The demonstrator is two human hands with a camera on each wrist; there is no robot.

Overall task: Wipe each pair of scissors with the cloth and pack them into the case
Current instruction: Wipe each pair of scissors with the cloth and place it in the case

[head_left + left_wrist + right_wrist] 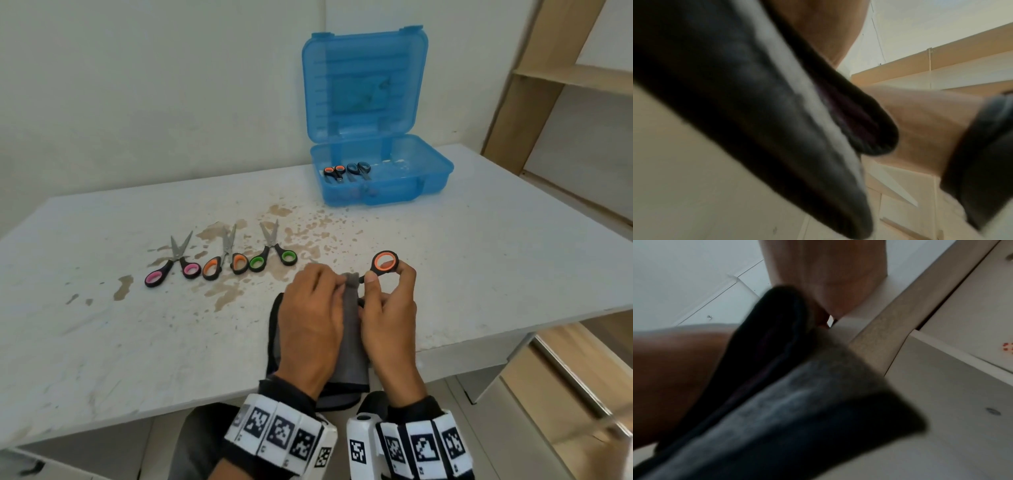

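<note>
My right hand [383, 301] pinches the orange-and-black handle of a pair of scissors [385, 263]; its blades are hidden inside the grey cloth [349, 346]. My left hand [313, 308] grips that cloth around the blades, just above the table's near edge. Three more pairs lie in a row to the left: pink-handled scissors [173, 265], orange-handled scissors [224, 262] and green-handled scissors [272, 255]. The open blue case [380, 185] stands at the back, holding two pairs of scissors [346, 171]. Both wrist views are blurred, showing the cloth [777, 123] [793, 410] hanging down.
The white table [496, 246] has brown stains around the row of scissors. Wooden shelving [561, 78] stands at the right, beyond the table edge. The case lid stands upright against the wall.
</note>
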